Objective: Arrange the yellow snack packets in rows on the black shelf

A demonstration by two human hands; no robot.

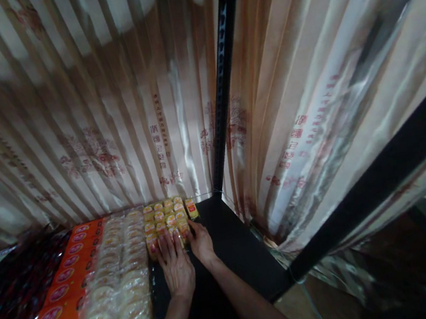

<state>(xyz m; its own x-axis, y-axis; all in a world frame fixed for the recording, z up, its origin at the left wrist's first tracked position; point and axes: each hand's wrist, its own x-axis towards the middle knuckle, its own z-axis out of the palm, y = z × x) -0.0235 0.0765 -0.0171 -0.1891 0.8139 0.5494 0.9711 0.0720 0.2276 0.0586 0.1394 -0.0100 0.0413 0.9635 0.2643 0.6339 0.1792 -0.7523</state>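
Note:
Several small yellow snack packets with red labels stand in tight rows at the back of a black shelf. My left hand lies flat, fingers stretched out, its fingertips against the front row of packets. Beside it, my right hand touches the right end of the rows, fingers extended. One packet stands apart, slightly tilted, at the far right of the group.
Rows of round white rice crackers in clear wrap lie left of the packets, then orange boxes and dark packs. A black upright post marks the shelf corner. Striped printed plastic sheeting hangs behind and to the right.

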